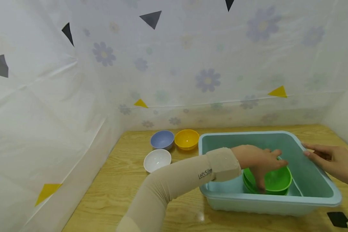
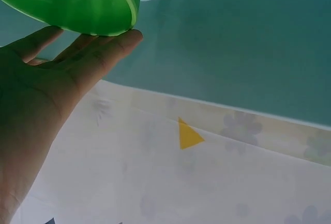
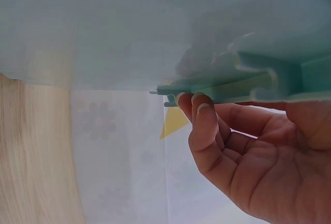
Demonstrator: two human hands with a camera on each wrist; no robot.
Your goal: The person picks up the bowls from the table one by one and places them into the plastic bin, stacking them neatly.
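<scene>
A light blue tub (image 1: 249, 134) stands on the wooden table (image 1: 119, 193). Inside it a green bowl (image 1: 278, 183) sits nested in what looks like a second green one. My left hand (image 1: 264, 164), in a beige sleeve, reaches into the tub and grips the upper bowl, thumb on its near side and fingers across the far side. In the left wrist view the fingers (image 2: 103, 45) lie against the green bowl (image 2: 77, 1) with the tub (image 2: 232, 43) wall behind. My right hand (image 1: 330, 159) holds the tub's right rim. The right wrist view shows the right hand (image 3: 248, 146) curled under the tub (image 3: 155, 27) rim.
A blue bowl (image 1: 162, 139), a yellow bowl (image 1: 187, 139) and a white bowl (image 1: 157, 160) stand on the table left of the tub. A white flowered sheet (image 1: 191, 64) walls in the back and left. A black object (image 1: 340, 219) lies at the near right corner.
</scene>
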